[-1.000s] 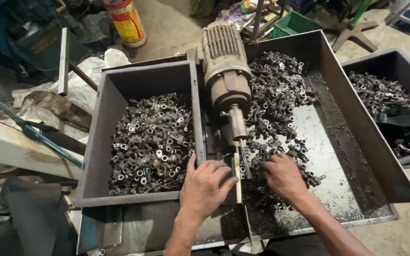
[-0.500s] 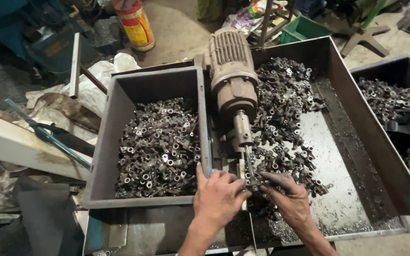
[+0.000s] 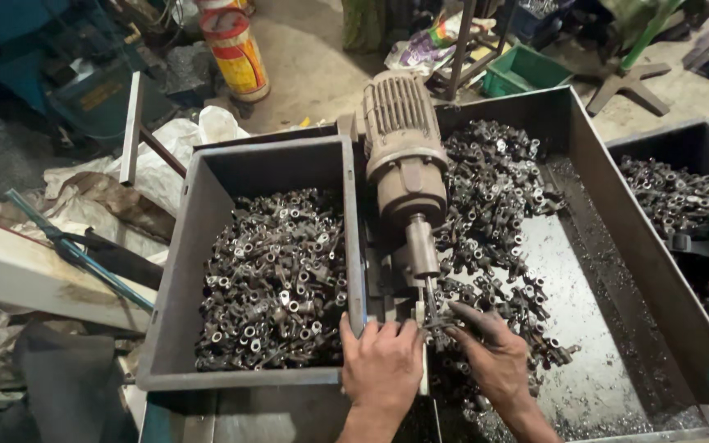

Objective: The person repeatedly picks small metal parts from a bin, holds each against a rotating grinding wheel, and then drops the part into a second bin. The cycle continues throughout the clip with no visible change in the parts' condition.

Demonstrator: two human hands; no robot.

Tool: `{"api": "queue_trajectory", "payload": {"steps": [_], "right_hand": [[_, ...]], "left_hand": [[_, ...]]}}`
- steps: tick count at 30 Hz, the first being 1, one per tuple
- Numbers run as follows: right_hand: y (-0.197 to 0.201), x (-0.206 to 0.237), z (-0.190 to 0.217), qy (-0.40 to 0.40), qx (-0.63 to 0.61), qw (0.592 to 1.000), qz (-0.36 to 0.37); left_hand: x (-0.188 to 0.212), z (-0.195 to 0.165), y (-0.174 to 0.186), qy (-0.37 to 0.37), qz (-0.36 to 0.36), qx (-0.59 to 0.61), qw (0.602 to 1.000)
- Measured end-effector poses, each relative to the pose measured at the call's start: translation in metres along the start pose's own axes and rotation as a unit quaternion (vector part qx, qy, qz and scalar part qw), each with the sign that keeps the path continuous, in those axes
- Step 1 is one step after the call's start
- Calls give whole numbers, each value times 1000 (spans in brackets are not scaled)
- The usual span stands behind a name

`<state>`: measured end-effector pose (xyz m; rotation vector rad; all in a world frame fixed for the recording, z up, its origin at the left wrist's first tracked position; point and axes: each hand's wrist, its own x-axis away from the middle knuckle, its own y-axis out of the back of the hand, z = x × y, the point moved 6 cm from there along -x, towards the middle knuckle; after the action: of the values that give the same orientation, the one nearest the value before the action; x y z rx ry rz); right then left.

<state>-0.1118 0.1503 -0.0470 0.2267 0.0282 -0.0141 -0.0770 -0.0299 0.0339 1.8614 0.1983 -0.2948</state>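
Small metal part [image 3: 439, 321] sits right under thin spinning rod [image 3: 428, 297] of grey motor [image 3: 404, 160], likely so rod can work on it. Right hand [image 3: 494, 353] pinches part with fingertips, at 3 o'clock from rod tip. Left hand [image 3: 383, 365] lies flat, fingers together, pressed on edge by motor base, at 9 o'clock from part; looks like it steadies things. Left bin [image 3: 207, 189] at 10 o'clock, full of same parts. Big tray [image 3: 609, 189] at 2 o'clock holds loose pile [image 3: 494, 189], close for easy grabbing.
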Motion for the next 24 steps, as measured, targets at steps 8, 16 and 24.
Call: {"api": "queue_trajectory", "payload": {"steps": [8,16,24], "right_hand": [[-4,-12,-1,53,-4,998,-32],[-6,-11,-19,-39,-55,998,-3],[-12,-26,-7,-22,-85,996,3]], "left_hand": [[-5,3,-5,-38,-12,10,999],[-10,13,-15,-81,49,35,995],[-12,9,-10,-56,9,19,998]]}}
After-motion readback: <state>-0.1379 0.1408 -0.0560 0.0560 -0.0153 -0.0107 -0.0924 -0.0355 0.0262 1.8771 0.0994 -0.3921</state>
